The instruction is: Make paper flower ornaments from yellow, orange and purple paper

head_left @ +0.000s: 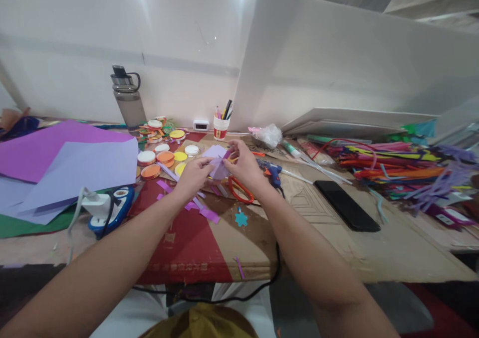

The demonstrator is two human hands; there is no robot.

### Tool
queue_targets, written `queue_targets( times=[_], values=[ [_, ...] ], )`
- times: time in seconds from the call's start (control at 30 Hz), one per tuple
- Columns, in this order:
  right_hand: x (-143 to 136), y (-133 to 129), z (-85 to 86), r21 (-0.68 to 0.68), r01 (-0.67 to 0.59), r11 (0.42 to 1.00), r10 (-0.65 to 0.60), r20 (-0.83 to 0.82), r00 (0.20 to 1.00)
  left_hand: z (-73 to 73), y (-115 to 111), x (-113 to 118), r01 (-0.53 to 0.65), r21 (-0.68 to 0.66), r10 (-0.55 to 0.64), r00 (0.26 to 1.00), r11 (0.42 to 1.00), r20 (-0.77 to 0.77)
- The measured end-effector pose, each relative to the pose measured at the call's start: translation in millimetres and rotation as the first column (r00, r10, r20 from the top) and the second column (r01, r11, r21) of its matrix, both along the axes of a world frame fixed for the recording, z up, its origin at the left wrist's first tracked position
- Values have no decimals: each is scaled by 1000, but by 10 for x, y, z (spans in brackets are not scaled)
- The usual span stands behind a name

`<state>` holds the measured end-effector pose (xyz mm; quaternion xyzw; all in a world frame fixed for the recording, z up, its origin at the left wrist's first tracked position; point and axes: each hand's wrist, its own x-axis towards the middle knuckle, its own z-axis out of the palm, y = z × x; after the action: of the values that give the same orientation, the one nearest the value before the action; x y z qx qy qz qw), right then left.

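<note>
A small piece of light purple paper (218, 170) is held up between my two hands over the cardboard-covered table. My left hand (194, 175) pinches its left side. The fingers of my right hand (245, 167) grip its upper right, where a darker purple part shows. Just below my right hand lie red-handled scissors (241, 192), their blades mostly hidden. Purple paper scraps (204, 212) are scattered under my left hand. Closer to me, a blue flower-shaped cutout (241, 219) rests on the cardboard.
Large purple sheets (82, 173) and a blue power strip (116, 208) lie at left. A water bottle (129, 101), paper discs (151, 171) and a pen cup (221, 127) stand behind. At right are a blue glue gun (275, 174), a black phone (346, 205) and bundled pipe cleaners (396, 166).
</note>
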<state>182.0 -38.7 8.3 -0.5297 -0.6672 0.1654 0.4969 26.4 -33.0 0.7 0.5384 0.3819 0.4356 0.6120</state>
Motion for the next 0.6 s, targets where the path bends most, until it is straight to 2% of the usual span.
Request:
queue_targets(
  times=[0.33,0.47,0.6],
  values=[
    [-2,10,-6,-4,14,1000,-14,-14,1000,26,-13,7,-5,-37,6,999,999,33],
    [18,22,-11,26,60,998,-58,-50,997,19,7,3,-15,-68,19,998,998,60],
    [16,29,-31,64,67,996,-66,-7,998,8,12,-1,-4,-56,8,997,998,77]
  ],
)
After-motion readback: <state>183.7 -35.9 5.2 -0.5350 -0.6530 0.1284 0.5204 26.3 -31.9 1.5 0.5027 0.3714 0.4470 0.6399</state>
